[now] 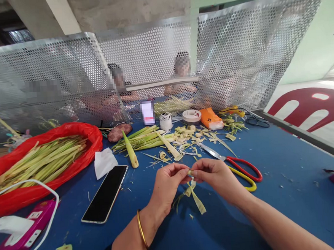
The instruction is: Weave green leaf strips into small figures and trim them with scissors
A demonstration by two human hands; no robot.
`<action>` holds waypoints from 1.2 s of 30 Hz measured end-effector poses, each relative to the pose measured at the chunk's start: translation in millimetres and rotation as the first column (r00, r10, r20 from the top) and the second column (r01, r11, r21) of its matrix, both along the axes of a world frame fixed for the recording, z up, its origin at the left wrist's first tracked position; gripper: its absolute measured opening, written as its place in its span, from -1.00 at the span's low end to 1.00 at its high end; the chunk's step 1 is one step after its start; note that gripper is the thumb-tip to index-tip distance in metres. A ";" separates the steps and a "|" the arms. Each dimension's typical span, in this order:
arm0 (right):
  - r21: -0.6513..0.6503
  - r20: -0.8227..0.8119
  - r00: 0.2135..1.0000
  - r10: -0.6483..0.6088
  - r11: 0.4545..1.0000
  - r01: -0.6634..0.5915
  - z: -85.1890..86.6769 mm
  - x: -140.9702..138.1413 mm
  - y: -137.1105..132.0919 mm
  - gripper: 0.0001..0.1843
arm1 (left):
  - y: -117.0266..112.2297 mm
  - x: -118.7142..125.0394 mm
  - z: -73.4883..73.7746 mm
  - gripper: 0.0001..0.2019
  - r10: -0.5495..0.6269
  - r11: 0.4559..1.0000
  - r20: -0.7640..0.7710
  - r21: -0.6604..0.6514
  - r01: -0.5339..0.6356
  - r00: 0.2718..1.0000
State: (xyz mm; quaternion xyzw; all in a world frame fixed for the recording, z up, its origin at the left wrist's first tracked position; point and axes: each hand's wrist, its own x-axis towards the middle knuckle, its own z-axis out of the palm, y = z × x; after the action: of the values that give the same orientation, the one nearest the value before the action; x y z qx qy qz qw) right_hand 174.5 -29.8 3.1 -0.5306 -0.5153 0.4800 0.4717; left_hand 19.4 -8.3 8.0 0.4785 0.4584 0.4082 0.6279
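My left hand (167, 183) and my right hand (216, 175) meet above the blue table (286, 158), both pinching the same small folded piece of pale green leaf strip (195, 194). Its loose ends hang down between my wrists. A gold bangle sits on my left wrist. Red and yellow scissors (238, 165) lie just beyond my right hand, blades pointing away to the left.
A black phone (106, 194) lies left of my hands, with a white tissue (104, 161) behind it. A red bag of green leaf stalks (40, 162) fills the left. Cut stalks and scraps (162, 140), thread spool (165, 121), tape roll (191, 116) and orange tool (211, 119) sit further back. People sit behind a perforated metal screen (236, 51).
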 end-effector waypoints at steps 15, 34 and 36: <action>-0.028 -0.098 0.979 -0.177 0.984 0.176 -17.9 6.8 13.7 -0.80 | 14.2 -23.0 -16.1 -0.83 -0.251 0.915 -0.655 0.080 0.396 0.713; 0.114 -0.320 0.911 -0.260 0.944 0.309 8.9 16.2 3.0 -0.74 | 2.7 -6.6 0.0 -0.62 -0.193 0.961 0.255 -0.146 0.235 0.948; 0.103 -0.325 0.918 -0.229 0.956 0.274 7.4 13.5 1.4 -0.75 | 1.7 -6.7 -1.7 -0.65 -0.206 0.956 0.291 -0.143 0.255 0.934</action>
State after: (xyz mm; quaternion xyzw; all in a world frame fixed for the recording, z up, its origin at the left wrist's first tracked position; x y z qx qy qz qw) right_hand 188.1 -28.4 10.4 -0.4748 -0.3960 0.4534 0.6420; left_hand 12.7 -6.6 6.3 0.4101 0.3424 0.3509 0.7690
